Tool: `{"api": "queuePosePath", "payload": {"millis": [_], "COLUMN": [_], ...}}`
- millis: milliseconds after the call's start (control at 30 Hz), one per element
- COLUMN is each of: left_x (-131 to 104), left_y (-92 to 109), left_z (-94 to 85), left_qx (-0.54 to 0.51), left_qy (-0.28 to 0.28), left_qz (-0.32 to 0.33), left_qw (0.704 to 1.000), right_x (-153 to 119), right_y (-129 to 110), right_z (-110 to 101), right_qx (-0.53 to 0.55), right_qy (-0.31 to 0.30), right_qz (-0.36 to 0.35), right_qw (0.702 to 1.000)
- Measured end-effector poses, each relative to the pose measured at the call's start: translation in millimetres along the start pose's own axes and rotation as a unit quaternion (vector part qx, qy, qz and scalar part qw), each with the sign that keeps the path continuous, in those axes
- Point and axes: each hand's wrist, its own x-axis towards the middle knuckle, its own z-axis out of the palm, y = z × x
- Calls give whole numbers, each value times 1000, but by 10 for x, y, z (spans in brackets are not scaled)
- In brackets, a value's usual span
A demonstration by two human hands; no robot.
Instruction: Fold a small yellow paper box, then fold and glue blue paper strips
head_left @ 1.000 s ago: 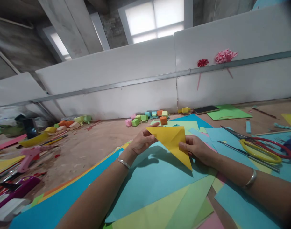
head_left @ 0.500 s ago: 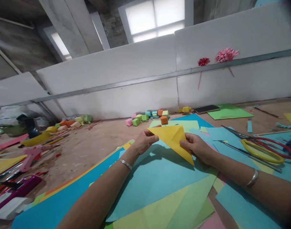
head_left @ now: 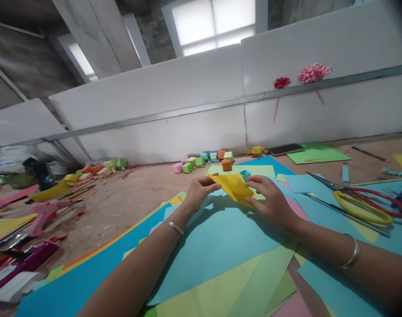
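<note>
A creased sheet of yellow paper (head_left: 234,186) is held up between my two hands, its surface bent and tilted. My left hand (head_left: 201,193) pinches its left corner between thumb and fingers. At the other side, my right hand (head_left: 270,200) grips the right edge, thumb below and fingers above. Underneath lies a large light blue sheet (head_left: 217,251) on top of other coloured papers. Just behind the yellow paper stands a small light blue folded paper piece (head_left: 245,175).
Scissors (head_left: 362,202) with red and yellow handles lie at the right. Several small paper cubes (head_left: 201,161) line the wall, an orange cube (head_left: 226,165) nearer. A phone (head_left: 286,150) rests by green paper (head_left: 318,153). A pink glue gun (head_left: 44,215) lies left.
The yellow paper has gone from a flat triangle facing me to a bent, tilted shape. My right hand has shifted its grip, and the small blue folded piece now shows behind.
</note>
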Motion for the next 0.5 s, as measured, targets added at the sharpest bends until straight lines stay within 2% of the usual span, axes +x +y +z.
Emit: {"api": "queuePosePath", "payload": {"millis": [100,200,300,500], "left_x": [-11,-10,-14,-36], "left_y": [36,101,196,364], "left_z": [10,-12,-40,-52], "left_qx": [15,20,17,34], "left_qy": [9,9,-18,-69], "left_qz": [14,35,43,8], "left_qw": [1000,999,999,997], "right_x": [-24,-55,-77,-58], "right_y": [-41,-60,-71,-75], "right_z": [0,-1,-3,-6], "right_qx": [-16,-24,-32,-34], "right_qy": [1,3,34,84], "right_qz": [-30,-18,7,41], "right_qw": [999,1000,999,995]}}
